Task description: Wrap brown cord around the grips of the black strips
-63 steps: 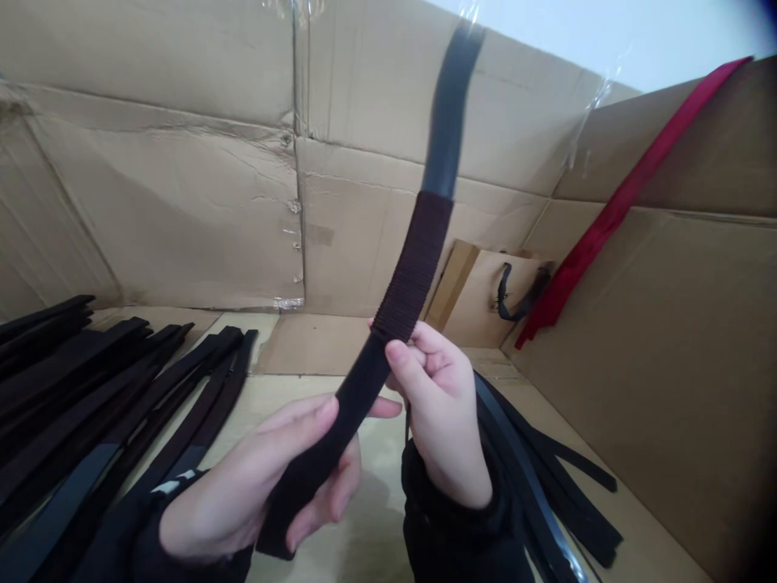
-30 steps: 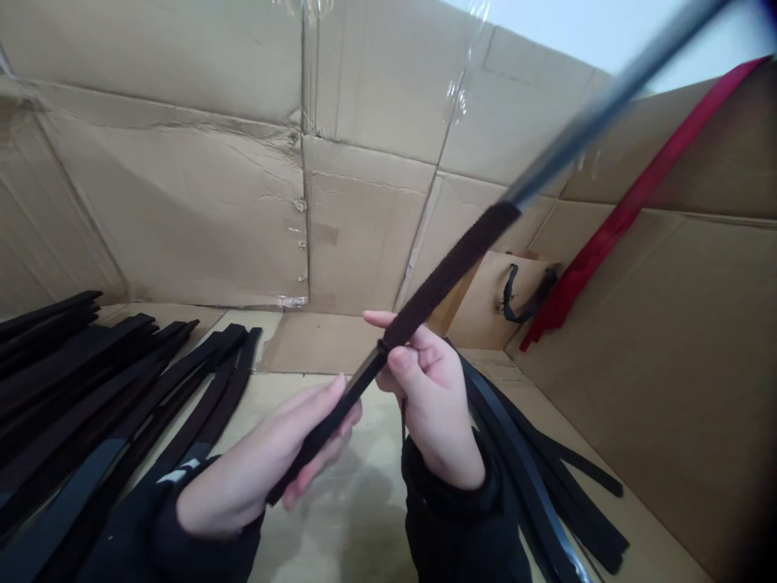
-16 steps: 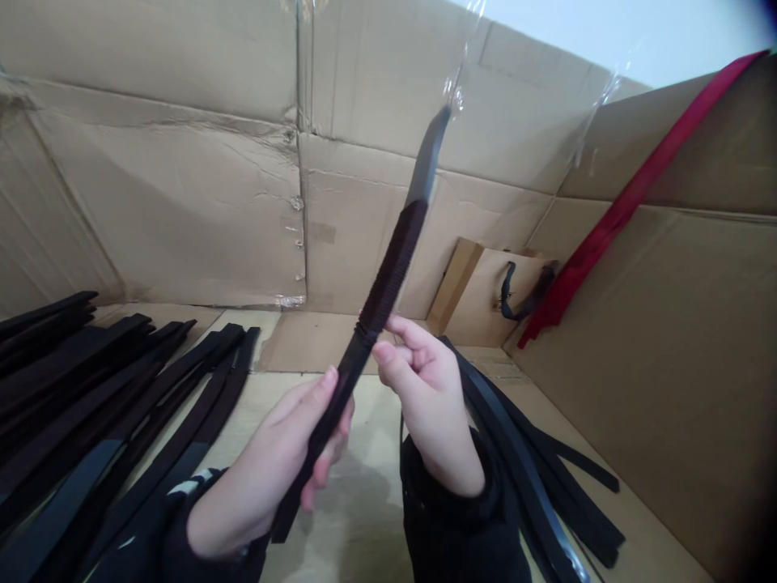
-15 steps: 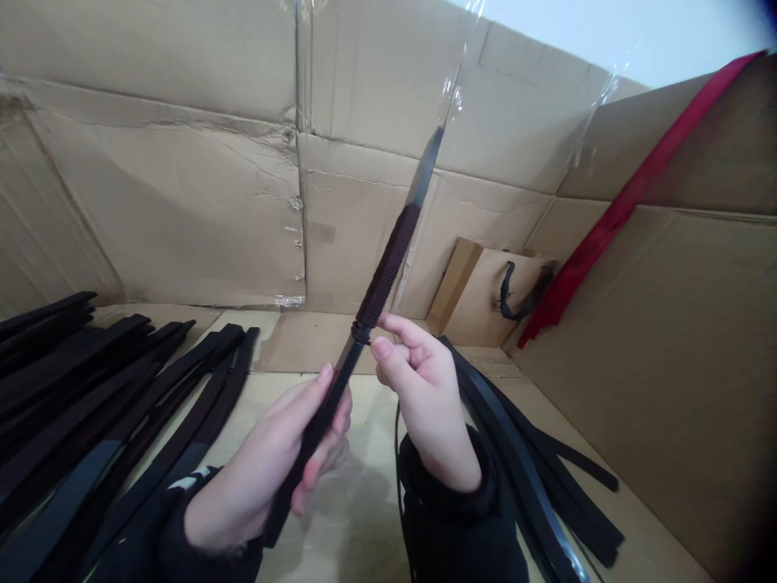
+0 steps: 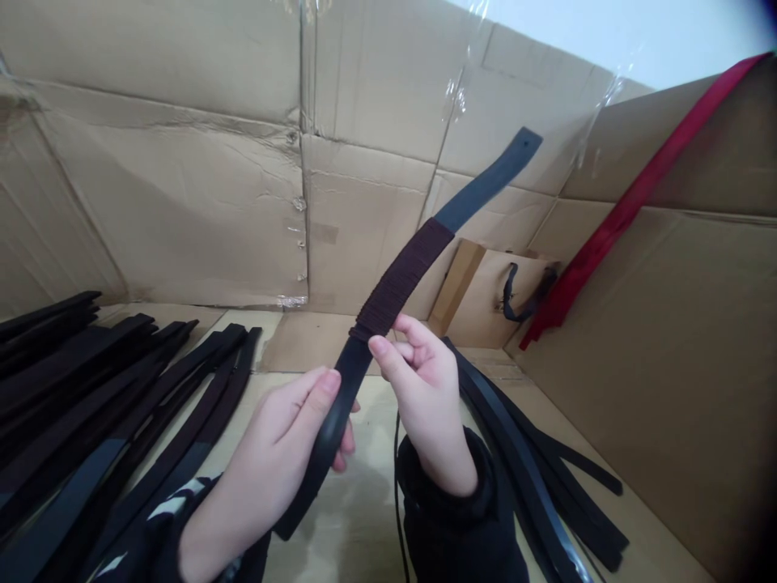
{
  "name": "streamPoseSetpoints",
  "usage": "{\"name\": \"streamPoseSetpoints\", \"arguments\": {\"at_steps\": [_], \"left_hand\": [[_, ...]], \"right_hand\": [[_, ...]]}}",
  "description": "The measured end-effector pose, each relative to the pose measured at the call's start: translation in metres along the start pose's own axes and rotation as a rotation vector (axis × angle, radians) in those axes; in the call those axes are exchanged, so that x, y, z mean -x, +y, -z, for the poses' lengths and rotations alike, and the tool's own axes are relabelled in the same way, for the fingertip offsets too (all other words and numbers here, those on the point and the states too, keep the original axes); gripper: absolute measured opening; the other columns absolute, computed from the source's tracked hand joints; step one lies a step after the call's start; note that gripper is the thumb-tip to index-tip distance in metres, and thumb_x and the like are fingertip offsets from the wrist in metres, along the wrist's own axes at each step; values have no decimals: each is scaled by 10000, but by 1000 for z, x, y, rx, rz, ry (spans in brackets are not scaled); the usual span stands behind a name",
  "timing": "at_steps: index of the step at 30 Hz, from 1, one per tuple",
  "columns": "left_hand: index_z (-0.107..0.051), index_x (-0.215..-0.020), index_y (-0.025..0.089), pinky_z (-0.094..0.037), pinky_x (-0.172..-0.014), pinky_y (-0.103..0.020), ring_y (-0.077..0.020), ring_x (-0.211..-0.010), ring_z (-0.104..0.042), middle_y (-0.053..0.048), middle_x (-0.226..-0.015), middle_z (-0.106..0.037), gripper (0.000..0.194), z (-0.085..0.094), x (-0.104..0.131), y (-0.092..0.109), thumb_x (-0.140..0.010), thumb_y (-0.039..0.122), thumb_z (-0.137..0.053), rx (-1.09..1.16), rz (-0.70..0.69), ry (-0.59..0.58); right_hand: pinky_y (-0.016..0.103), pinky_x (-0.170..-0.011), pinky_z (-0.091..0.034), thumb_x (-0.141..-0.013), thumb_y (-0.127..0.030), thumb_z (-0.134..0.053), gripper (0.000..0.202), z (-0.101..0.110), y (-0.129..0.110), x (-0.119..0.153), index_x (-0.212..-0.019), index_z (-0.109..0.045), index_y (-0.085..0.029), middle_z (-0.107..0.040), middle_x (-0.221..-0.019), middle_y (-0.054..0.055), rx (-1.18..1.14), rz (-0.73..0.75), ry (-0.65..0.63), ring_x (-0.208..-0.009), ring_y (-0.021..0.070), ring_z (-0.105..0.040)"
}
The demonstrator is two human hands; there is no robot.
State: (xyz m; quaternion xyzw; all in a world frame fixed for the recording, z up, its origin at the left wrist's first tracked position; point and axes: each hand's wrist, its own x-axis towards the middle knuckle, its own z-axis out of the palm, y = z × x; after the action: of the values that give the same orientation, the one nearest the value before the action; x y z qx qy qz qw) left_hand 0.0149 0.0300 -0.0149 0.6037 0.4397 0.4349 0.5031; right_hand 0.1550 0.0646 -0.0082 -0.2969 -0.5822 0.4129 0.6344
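Inside cardboard walls, a pale tabletop lies beneath the wrapped strip.

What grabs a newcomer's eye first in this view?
Probably the red strip, the one vivid colour, slanting across the cardboard wall at right. Next, the curved strip with dark cord wrapping in the centre, its lower part in the left hand and the right hand at the wrapping's lower end. Then the dark strips massed at far left, with more at lower right.
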Motion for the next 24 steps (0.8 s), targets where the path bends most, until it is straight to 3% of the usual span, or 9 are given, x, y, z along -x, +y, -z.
{"name": "streamPoseSetpoints", "arguments": {"at_steps": [4, 9, 19, 22, 24], "left_hand": [[-520, -817, 189, -380, -370, -166, -89, -343, -484, 54, -419, -547, 395, 1, 0, -5, -877, 565, -417, 181, 113, -92], [-530, -915, 175, -336, -314, -138, -85, -302, -423, 59, -339, -501, 452, 0, -4, -9, -849, 610, -426, 344, 119, -130], [-500, -1013, 191, -415, -381, -163, -86, -382, -491, 69, -466, -541, 394, -5, -1, -12, -851, 550, -493, 203, -46, -10], [-505, -986, 195, -432, -430, -166, -82, -429, -511, 66, -500, -552, 319, -5, 1, -10, -866, 491, -516, 148, -122, 35], [-496, -1019, 194, -407, -416, -166, -80, -406, -491, 71, -477, -540, 322, -4, 1, -9, -881, 485, -495, 175, -104, -27]], "right_hand": [[176, -416, -228, -804, -267, -650, 177, -1, -5, 3, -960, -629, -188, -305, -487, -111, -91, -22, -73, -454, 44, -211], [187, -422, -230, -810, -293, -655, 258, 0, -6, 5, -1044, -624, -187, -222, -463, -129, -160, -71, -94, -440, 43, -149], [203, -439, -209, -780, -300, -678, 312, 2, -8, 7, -1070, -620, -200, -336, -453, -109, -124, -95, -62, -457, 53, -222], [206, -439, -186, -738, -313, -718, 338, 4, -6, 4, -1033, -639, -168, -319, -455, -109, -132, -166, -105, -456, 49, -207], [209, -442, -183, -730, -349, -726, 327, 7, -1, 2, -985, -664, -155, -349, -472, -98, -194, -188, -183, -458, 44, -206]]}}
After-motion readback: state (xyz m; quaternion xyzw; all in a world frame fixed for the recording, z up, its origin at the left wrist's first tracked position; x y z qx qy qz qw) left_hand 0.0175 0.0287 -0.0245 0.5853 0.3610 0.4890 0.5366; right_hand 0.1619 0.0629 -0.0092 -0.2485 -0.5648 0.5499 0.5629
